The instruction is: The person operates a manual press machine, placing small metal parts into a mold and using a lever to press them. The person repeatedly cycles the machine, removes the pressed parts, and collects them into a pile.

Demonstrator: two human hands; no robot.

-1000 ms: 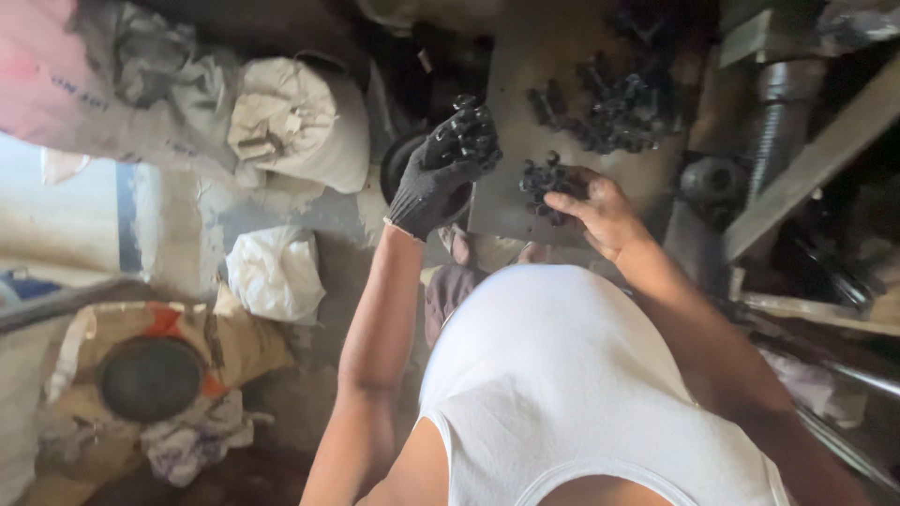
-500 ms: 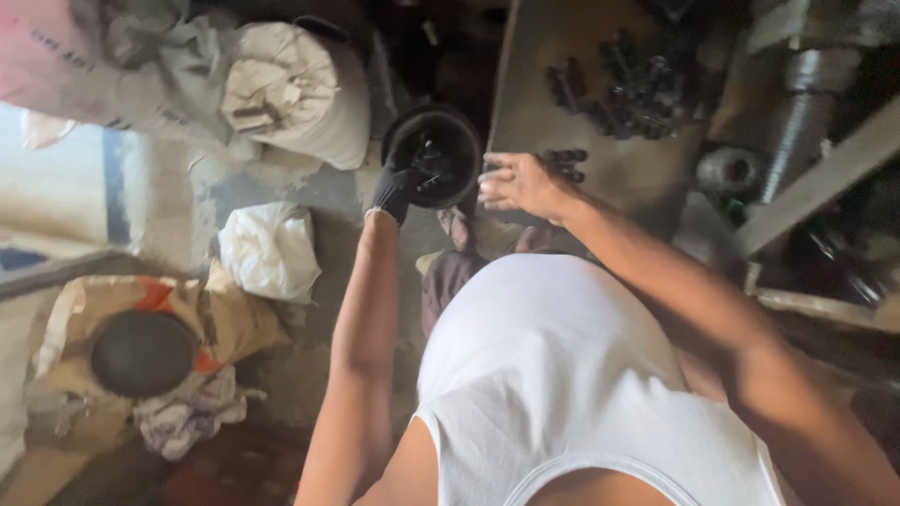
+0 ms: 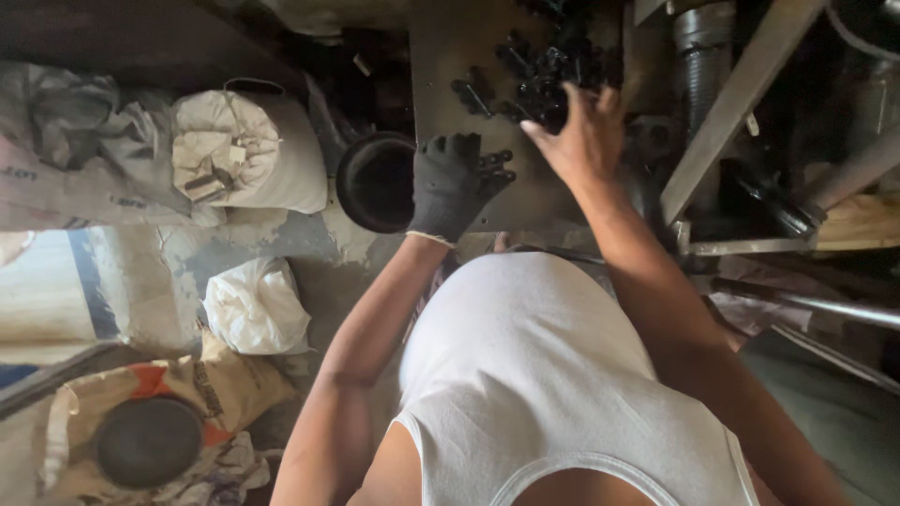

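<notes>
Down below the camera, the person in a white sleeveless top leans over a dark metal tabletop (image 3: 441, 56) scattered with small black parts. Their left hand (image 3: 450, 183) wears a dark glove and is closed around a handful of black parts (image 3: 495, 169), which stick out past the gloved fingers on the right side; it sits at the near edge of the tabletop, just beside a black tub (image 3: 375, 183) standing on the floor to the left. Their right hand (image 3: 581, 141) is bare and open, fingers spread and slightly curled, reaching onto a pile (image 3: 544, 80) of the same black parts farther back on the tabletop; the fingertips touch or nearly touch the pile, and I cannot tell whether any piece is pinched between them. The two hands are near each other, the right one further from the body. To the left of the tub a full white sack (image 3: 248, 155) with a tied top lies on the floor, and a smaller white bag (image 3: 255, 305) lies nearer the person. At the lower left a brown sack (image 3: 220, 384) lies open beside a round black lid (image 3: 148, 440). On the right, a ribbed metal hose (image 3: 701, 80) and a slanting metal bar (image 3: 741, 94) belong to a machine.
</notes>
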